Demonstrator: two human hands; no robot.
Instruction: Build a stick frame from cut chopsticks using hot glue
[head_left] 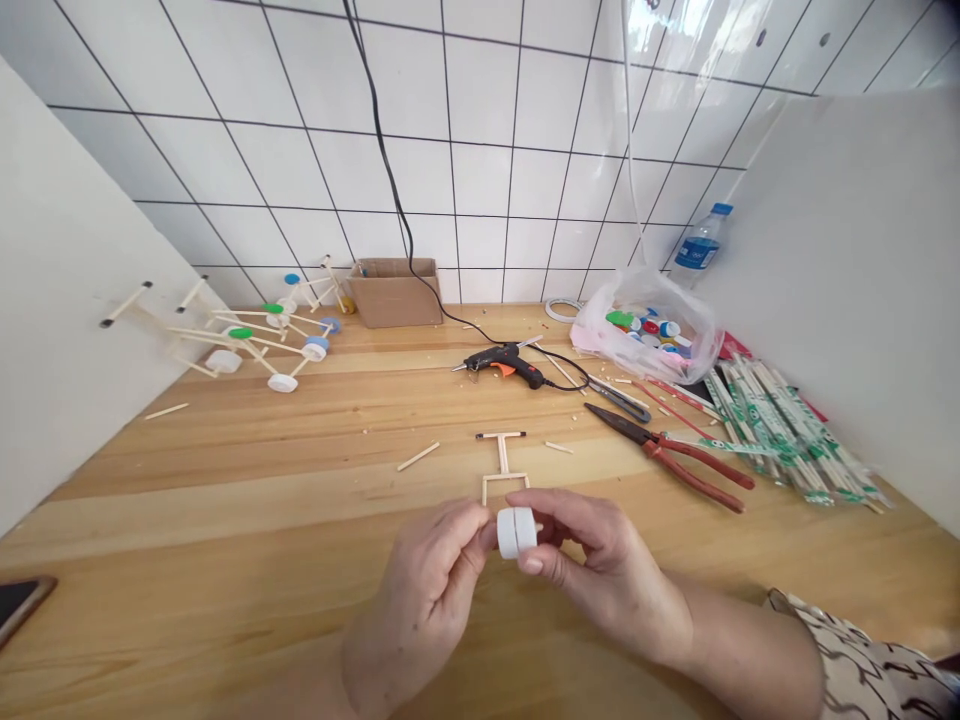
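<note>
Two white bottle caps (516,533) sit side by side between my hands, low in the middle of the view. My left hand (435,570) pinches their left side. On the right, the thumb and fingers of my right hand (600,560) close around the caps, and a small wooden stick end shows beside them. Just beyond my fingers lies a small frame of wooden sticks (503,455) with a dark-tipped crossbar; its near end is partly covered by my hands. Short stick pieces (418,456) lie on either side of it.
A black glue gun (502,362) with a cord lies behind the frame. Red-handled pliers (667,455), a utility knife (619,398), wrapped chopsticks (787,420) and a bag of caps (652,320) are on the right. Stick-and-cap models (255,330) and a cardboard box (397,292) stand further back.
</note>
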